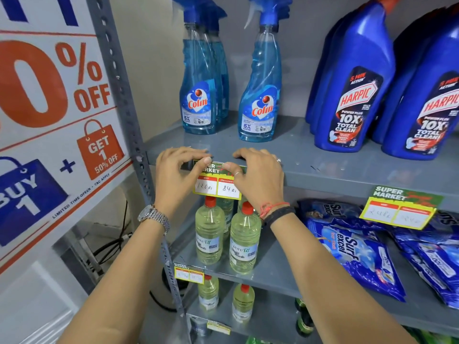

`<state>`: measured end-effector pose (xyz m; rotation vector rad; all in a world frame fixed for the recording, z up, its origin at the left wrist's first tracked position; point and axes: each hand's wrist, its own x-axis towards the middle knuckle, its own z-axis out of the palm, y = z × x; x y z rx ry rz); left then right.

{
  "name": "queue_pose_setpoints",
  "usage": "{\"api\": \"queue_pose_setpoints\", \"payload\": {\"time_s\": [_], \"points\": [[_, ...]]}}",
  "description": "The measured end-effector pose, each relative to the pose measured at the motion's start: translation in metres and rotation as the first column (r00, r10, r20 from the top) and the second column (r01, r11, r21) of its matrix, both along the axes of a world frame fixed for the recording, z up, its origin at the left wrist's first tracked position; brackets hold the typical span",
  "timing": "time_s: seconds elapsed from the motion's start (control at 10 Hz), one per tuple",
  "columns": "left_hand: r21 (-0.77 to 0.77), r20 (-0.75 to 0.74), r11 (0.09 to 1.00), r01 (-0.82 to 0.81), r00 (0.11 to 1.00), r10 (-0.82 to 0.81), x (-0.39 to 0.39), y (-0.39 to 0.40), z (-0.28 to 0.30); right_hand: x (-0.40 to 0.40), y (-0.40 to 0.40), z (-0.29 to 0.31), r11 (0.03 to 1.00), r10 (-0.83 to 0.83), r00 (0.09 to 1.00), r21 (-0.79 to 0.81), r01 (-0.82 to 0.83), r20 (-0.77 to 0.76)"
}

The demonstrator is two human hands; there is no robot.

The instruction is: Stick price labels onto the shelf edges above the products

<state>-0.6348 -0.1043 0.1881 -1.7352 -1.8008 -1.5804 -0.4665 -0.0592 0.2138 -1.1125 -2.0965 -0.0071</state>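
A green and yellow price label [216, 187] reading 126 and 84 sits against the grey shelf edge [323, 176], above clear bottles of pale yellow liquid with red caps [244, 240]. My left hand [177, 173] pinches the label's top left corner against the edge. Over the label's top right part lies my right hand [258, 173], its fingers pressing down. Another label [400, 209] hangs on the same edge to the right, above blue detergent pouches [352, 249].
Blue spray bottles [260, 95] and blue toilet cleaner bottles [352, 90] stand on the shelf above. A discount poster [49, 108] hangs left of the grey rack post [129, 108]. A smaller label [188, 274] is on the lower shelf edge.
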Motion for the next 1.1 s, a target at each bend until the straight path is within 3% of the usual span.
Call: {"api": "queue_pose_setpoints", "payload": {"time_s": [0.5, 0.7, 0.8, 0.9, 1.0, 1.1], "points": [[-0.176, 0.061, 0.98, 0.096, 0.994, -0.087, -0.014, -0.01, 0.007, 0.024, -0.004, 0.019, 0.973, 0.174, 0.962, -0.187, -0.136, 0.208], [-0.221, 0.015, 0.968, 0.121, 0.993, -0.121, -0.008, -0.016, 0.02, 0.036, -0.008, 0.019, 0.957, 0.242, 0.957, -0.203, -0.208, 0.16], [-0.068, -0.191, 0.994, -0.081, 0.979, 0.067, 0.019, -0.013, 0.036, 0.044, -0.001, 0.018, 0.981, 0.171, 0.985, -0.09, -0.173, -0.026], [0.087, -0.353, 0.987, -0.138, 0.922, 0.16, 0.053, 0.001, 0.065, 0.052, 0.01, 0.033, 0.981, 0.046, 0.984, 0.196, -0.011, -0.173], [0.193, -0.467, 0.97, -0.151, 0.855, 0.226, 0.079, 0.021, 0.1, 0.06, 0.024, 0.06, 0.921, -0.061, 0.985, 0.371, 0.118, -0.162], [0.206, -0.532, 0.952, -0.226, 0.791, 0.303, 0.097, 0.036, 0.123, 0.064, 0.032, 0.082, 0.875, -0.176, 0.978, 0.438, 0.207, -0.109]]}}
